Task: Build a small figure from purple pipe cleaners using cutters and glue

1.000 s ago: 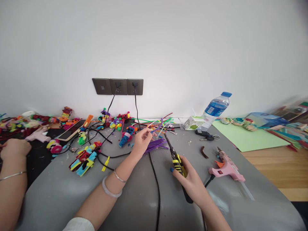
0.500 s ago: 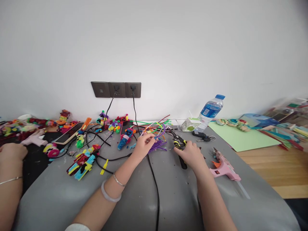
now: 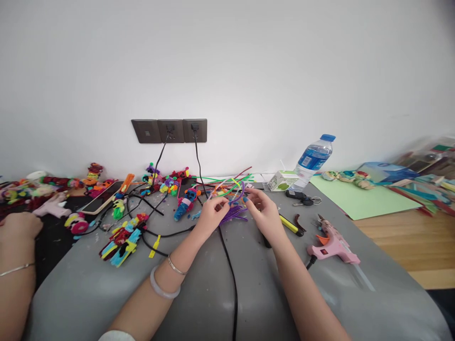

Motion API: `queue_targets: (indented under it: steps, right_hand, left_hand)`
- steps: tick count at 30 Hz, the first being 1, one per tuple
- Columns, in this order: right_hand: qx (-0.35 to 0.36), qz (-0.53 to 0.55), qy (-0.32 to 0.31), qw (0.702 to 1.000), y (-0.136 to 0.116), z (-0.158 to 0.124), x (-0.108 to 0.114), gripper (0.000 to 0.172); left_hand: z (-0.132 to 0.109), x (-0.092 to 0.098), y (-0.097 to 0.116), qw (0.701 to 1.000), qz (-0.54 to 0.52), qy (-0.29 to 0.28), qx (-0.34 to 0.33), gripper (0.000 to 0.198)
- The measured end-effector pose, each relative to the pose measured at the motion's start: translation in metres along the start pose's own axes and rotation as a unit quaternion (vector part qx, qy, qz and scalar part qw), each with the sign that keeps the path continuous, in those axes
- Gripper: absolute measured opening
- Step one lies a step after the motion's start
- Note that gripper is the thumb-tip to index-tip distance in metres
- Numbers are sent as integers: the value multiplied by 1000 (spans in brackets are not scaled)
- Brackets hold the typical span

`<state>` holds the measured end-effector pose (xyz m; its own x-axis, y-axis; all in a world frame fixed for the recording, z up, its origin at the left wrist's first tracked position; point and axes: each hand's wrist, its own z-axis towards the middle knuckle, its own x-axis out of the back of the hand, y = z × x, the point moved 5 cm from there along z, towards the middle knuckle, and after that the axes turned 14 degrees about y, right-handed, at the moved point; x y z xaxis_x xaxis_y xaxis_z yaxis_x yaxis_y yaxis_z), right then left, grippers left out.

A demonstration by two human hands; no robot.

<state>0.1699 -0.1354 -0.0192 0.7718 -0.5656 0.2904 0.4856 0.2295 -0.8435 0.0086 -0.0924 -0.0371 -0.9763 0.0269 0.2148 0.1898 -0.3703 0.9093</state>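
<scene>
My left hand (image 3: 213, 215) is closed in a pinch on a bent purple pipe cleaner (image 3: 243, 190), which curves up from its fingertips. Facing it, my right hand (image 3: 266, 215) has its fingers apart and holds nothing; its fingertips come close to the purple curve. Several purple pipe cleaners (image 3: 233, 214) lie in a pile on the grey table (image 3: 199, 293) between the hands. Partly hidden under my right wrist are the pliers (image 3: 290, 224), with yellow and black handles. A blue pipe-cleaner figure (image 3: 185, 206) lies to the left of my left hand.
To the right lie a pink glue gun (image 3: 334, 244) and keys (image 3: 307, 201). A tilted water bottle (image 3: 314, 161) and a small carton (image 3: 282, 181) stand by the wall. Pipe-cleaner figures (image 3: 122, 239) and black cables (image 3: 232, 279) spread leftward. Another person's hand (image 3: 19, 229) rests far left.
My right hand has let go of the pliers and moved left, up to the purple pipe cleaner. My left hand stays in nearly the same place.
</scene>
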Motion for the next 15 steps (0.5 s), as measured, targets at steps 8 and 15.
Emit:
queue_targets:
  steps: [8,15]
  right_hand:
    - [-45,165,-73,983,11,26,-38,29]
    - [-17,145,-100,984,24,16,-36,26]
  left_hand:
    - [5,4,-5,999,13,-13,30,32]
    - [11,10,-16,997,14,-29,65,37]
